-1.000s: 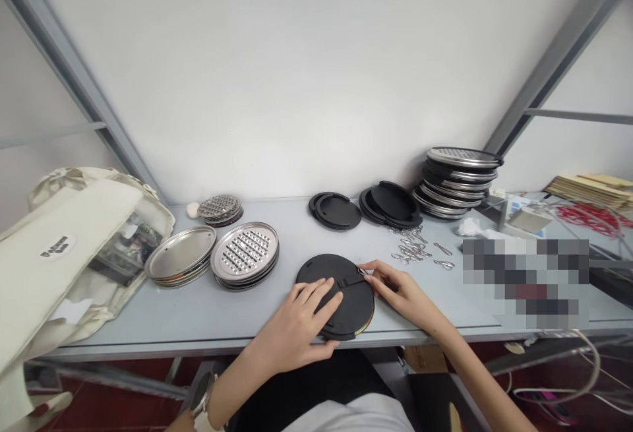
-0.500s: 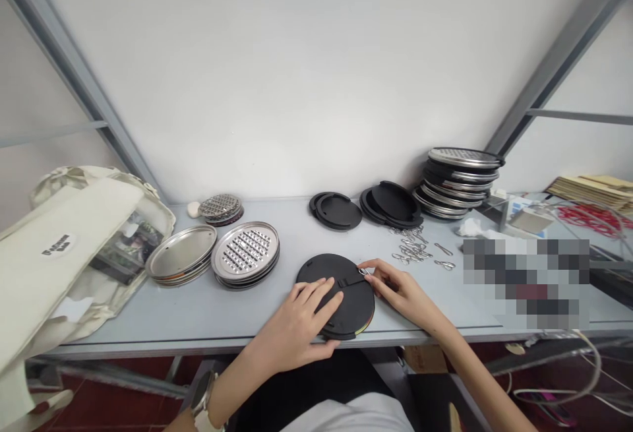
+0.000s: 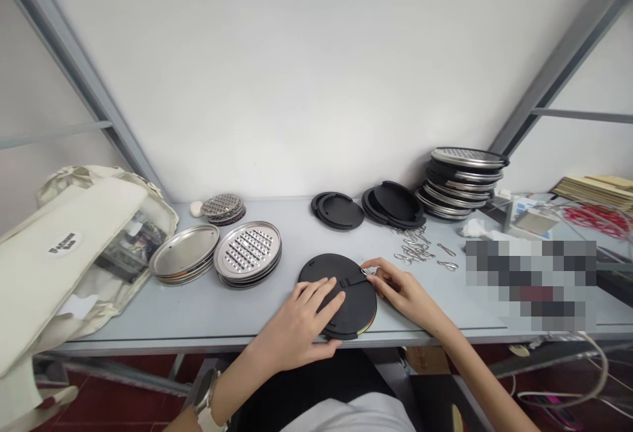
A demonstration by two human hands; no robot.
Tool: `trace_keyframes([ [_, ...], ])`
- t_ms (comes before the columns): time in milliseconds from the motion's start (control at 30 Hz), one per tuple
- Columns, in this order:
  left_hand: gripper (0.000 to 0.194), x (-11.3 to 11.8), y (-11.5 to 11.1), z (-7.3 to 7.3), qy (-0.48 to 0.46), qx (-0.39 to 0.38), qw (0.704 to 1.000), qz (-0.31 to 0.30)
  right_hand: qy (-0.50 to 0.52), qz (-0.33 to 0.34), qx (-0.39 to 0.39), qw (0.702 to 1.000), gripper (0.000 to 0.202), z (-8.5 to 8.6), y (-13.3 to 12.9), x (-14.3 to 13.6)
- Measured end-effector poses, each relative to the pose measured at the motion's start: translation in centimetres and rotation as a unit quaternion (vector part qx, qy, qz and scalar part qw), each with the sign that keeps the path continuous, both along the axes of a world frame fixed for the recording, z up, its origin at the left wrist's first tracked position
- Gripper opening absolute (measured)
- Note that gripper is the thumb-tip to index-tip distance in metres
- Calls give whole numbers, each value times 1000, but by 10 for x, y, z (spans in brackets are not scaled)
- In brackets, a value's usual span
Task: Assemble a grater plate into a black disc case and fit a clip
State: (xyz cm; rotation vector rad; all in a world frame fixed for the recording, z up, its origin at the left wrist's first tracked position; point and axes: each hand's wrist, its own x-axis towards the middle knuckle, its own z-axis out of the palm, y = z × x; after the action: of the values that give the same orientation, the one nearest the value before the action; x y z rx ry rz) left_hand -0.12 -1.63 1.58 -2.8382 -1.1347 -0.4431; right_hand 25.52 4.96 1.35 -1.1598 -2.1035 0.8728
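A round black plastic holder (image 3: 350, 310) lies at the table's front edge, with a thin yellow-orange rim showing at its lower right. My left hand (image 3: 306, 320) grips it, fingers spread over its top and thumb at the front edge. Between the thumb and forefinger of my right hand (image 3: 395, 290) is a small metal wire loop (image 3: 366, 272). The loop touches the holder's right edge, where a narrow slot runs toward the middle. Loose wire loops (image 3: 414, 247) of the same kind are scattered behind my right hand.
To the left stand stacks of round grater plates (image 3: 248, 250), plain metal discs (image 3: 184, 250) and smaller graters (image 3: 222, 206). Behind are black holders (image 3: 341, 210) and black trays (image 3: 398, 202), with a tall stack of graters (image 3: 462, 185) beside them. A cream bag (image 3: 74, 247) lies far left.
The view has shifted slightly, so everything sits a little further right. Both hands keep nearly the same pose on the holder and the wire loop.
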Motion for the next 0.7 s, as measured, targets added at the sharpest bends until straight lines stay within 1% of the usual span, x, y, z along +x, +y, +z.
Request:
trace_keyframes([
  [400, 68, 0, 0, 1, -5, 3, 1000, 2, -1, 5, -7, 1000, 28, 0, 0, -1],
  [700, 68, 0, 0, 0, -7, -4, 1000, 3, 21, 1, -12, 1000, 25, 0, -1, -2],
])
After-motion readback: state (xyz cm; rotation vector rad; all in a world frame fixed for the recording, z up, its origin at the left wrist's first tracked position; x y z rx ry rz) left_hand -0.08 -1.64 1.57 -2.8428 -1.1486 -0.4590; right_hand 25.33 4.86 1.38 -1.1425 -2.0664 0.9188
